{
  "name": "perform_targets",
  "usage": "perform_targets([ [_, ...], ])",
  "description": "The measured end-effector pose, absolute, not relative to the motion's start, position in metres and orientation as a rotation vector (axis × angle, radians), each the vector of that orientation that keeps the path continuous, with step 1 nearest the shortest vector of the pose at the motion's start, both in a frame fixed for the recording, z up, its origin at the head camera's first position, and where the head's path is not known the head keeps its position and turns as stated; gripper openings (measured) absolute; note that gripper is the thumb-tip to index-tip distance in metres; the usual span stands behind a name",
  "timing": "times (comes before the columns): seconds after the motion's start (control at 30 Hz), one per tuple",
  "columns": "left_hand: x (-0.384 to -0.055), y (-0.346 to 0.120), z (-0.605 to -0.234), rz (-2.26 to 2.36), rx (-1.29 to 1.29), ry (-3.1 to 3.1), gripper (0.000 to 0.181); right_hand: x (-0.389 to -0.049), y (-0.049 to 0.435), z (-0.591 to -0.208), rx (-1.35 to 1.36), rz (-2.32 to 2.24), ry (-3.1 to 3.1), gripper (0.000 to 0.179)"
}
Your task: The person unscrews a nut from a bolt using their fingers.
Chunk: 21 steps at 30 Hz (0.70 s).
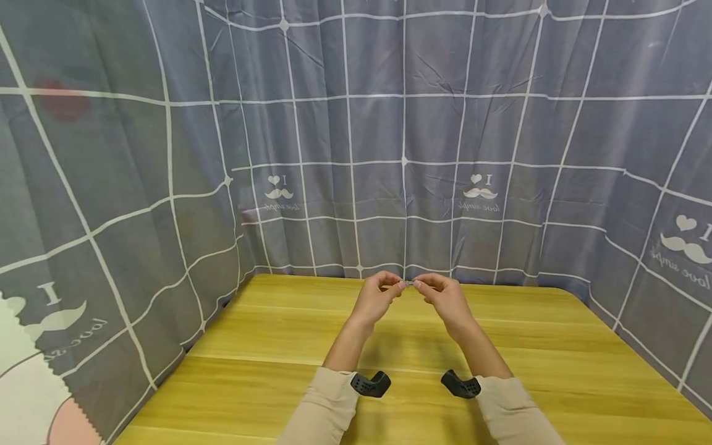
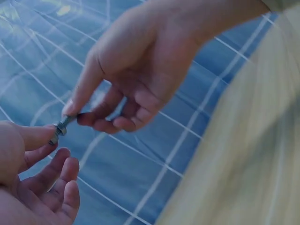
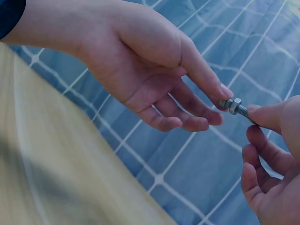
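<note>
Both hands meet over the far part of the table around a small metal bolt (image 1: 408, 283). A hex nut (image 3: 235, 106) sits on its threaded shank (image 3: 243, 111). My left hand (image 1: 376, 301) pinches the head end of the bolt between thumb and index finger, its other fingers loosely bent in the right wrist view. From the other side my right hand (image 1: 445, 301) pinches the tip of the threaded shank with thumb and index finger. The nut shows between the two pinches, close to the left fingertips (image 2: 49, 132).
A yellow wood-grain table (image 1: 267, 346) lies beneath the forearms. Grey-blue curtain (image 1: 378, 136) with white grid lines hangs behind and on both sides. Black wrist devices (image 1: 371, 384) stick out inward from both cuffs. A pale cloth with a zigzag edge (image 1: 33, 383) shows at the lower left.
</note>
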<state>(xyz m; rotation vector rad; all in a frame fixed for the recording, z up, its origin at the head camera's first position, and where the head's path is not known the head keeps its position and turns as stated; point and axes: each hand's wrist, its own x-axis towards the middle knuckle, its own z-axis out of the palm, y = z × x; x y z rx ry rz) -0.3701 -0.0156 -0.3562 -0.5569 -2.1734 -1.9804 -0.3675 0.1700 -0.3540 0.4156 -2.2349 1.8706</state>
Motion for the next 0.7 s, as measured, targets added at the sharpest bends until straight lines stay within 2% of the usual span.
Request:
perform_targets([
  [0.33, -0.349, -0.018, -0.33, -1.824, -0.751, -2.104, 0.012, -0.347, 0.169, -0.335, 0.465, 1.861, -2.131, 0.028],
  [0.53, -0.346, -0.021, -0.325, -1.763, -0.858, -2.048, 0.014, -0.338, 0.168, -0.327, 0.481, 1.838, -2.105, 0.024],
  [0.7, -0.346, -0.022, -0.32, -1.713, -0.908, -2.017, 0.012, -0.332, 0.166, -0.319, 0.512, 1.762, -2.137, 0.029],
])
